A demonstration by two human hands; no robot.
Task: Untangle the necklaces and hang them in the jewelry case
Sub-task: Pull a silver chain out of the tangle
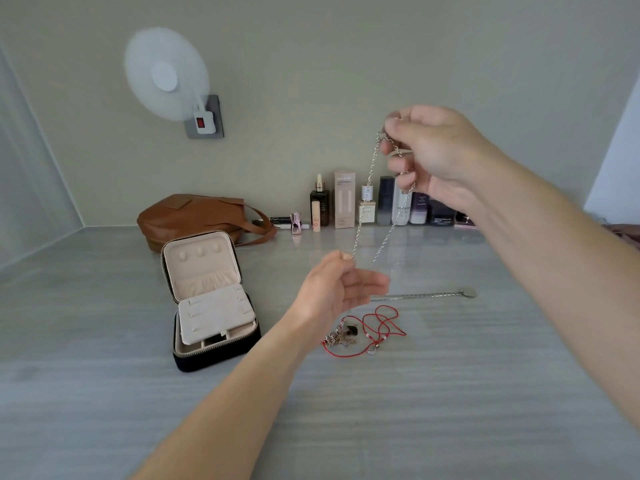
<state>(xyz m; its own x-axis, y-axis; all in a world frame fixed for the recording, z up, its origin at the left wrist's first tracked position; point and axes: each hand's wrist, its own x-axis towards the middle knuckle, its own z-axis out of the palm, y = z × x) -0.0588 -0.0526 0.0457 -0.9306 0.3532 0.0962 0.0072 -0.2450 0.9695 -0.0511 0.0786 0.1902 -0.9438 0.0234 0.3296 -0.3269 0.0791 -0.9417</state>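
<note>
Your right hand (437,152) grips the silver chain (358,233) up high — your left hand (341,287) pinches its lower end. Both hover right of the jewelry case (214,355).

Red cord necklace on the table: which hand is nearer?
Left. The left hand hovers just above the red cord necklace, pinching the silver chain; the right hand holds that chain high above.

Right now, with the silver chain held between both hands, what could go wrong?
The silver chain hangs in two strands from the right hand to the left hand; a hard pull might tighten a knot. If it slips, it could fall onto the red cord tangle below and snag.
</note>
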